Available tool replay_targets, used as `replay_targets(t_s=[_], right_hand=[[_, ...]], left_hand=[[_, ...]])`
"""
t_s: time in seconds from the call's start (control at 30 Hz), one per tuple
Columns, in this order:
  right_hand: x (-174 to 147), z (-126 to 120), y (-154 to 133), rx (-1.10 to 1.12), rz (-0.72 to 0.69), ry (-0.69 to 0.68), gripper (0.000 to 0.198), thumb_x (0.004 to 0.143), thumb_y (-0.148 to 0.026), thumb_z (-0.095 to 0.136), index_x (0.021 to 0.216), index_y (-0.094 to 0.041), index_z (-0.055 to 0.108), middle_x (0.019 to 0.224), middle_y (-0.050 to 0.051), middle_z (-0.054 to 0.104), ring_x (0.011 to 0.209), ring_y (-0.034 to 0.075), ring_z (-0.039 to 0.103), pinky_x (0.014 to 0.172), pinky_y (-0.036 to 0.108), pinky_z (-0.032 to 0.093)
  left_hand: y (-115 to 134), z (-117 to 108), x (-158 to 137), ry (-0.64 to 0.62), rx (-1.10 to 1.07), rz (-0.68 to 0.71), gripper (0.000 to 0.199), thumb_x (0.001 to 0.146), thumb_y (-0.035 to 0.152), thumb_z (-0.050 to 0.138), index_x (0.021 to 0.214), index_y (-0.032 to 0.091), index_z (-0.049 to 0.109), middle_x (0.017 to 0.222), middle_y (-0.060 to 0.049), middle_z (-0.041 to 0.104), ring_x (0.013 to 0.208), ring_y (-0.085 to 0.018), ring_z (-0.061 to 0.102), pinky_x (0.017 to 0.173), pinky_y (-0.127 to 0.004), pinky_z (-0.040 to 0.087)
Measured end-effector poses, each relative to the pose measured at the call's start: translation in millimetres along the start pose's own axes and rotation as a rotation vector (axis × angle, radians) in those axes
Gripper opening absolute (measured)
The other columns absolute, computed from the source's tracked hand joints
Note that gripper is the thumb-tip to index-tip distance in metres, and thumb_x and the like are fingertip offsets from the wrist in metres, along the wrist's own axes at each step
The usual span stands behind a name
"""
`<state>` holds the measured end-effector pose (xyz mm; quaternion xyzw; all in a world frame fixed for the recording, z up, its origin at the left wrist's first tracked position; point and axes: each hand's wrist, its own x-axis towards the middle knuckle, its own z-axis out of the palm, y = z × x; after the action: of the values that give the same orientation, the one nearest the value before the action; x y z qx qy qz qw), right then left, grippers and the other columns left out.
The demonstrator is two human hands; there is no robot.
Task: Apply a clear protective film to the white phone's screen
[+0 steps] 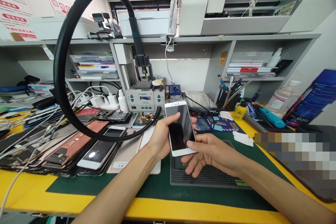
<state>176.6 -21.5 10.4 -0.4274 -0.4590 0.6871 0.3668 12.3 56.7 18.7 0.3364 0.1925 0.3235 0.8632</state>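
Note:
A white smartphone with a dark screen is held up, slightly tilted, above the work mat. My left hand is closed around it from the left. The left thumb lies across the upper screen, and fingertips show at the phone's right edge. My right hand is at the phone's lower right corner. Its thumb tip touches the lower screen, while the other fingers are loosely bent and apart below the phone. Under the hands lies a grey honeycomb-patterned pad on a dark green mat.
Several phones and parts are stacked at the left. A thick black hose loops from the grey hot-air station. A yellow bottle, a clear bottle and a tool holder stand right. White tissue lies on the mat.

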Motion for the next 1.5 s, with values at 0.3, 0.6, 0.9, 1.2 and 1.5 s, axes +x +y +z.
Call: replay_targets(t_s=[0.3,0.6,0.9,1.2,1.5], right_hand=[[1,-2,1,0.001,-0.005,-0.002,0.037,0.092,-0.045,0.075,0.1,-0.011,0.064,0.096,0.019,0.08,0.071,0.023,0.079,0.062,0.032,0.065],[4,-2,5,-0.022,-0.012,-0.001,0.036,0.095,-0.044,0.072,0.098,-0.008,0.065,0.096,0.02,0.079,0.071,0.023,0.079,0.063,0.032,0.066],[5,-3,8,-0.054,-0.066,0.009,0.039,0.095,-0.046,0.071,0.102,-0.007,0.067,0.098,0.02,0.079,0.073,0.022,0.079,0.065,0.032,0.066],[7,-6,13,-0.043,-0.154,-0.005,0.041,0.094,-0.048,0.071,0.104,-0.009,0.068,0.096,0.018,0.079,0.074,0.023,0.079,0.065,0.033,0.066],[7,-6,15,-0.037,-0.153,-0.004,0.04,0.094,-0.048,0.071,0.1,-0.009,0.069,0.095,0.017,0.079,0.074,0.024,0.079,0.065,0.033,0.066]], left_hand=[[0,2,0,0.002,-0.042,-0.014,0.042,0.1,0.035,0.049,0.105,0.003,0.077,0.091,-0.017,0.078,0.084,-0.025,0.074,0.084,-0.033,0.058],[1,4,-1,0.047,-0.091,-0.06,0.048,0.099,0.038,0.045,0.105,0.001,0.076,0.084,-0.018,0.077,0.077,-0.024,0.073,0.082,-0.035,0.059],[2,3,-4,-0.032,-0.025,0.005,0.049,0.101,0.037,0.043,0.109,0.001,0.076,0.09,-0.018,0.078,0.08,-0.025,0.074,0.08,-0.033,0.058],[-3,3,-5,-0.047,0.097,0.054,0.048,0.101,0.04,0.048,0.117,0.004,0.075,0.098,-0.02,0.079,0.08,-0.026,0.076,0.064,-0.028,0.057],[-2,5,-5,-0.01,0.093,0.054,0.047,0.101,0.037,0.048,0.119,0.003,0.074,0.096,-0.02,0.079,0.086,-0.03,0.077,0.074,-0.034,0.06]])
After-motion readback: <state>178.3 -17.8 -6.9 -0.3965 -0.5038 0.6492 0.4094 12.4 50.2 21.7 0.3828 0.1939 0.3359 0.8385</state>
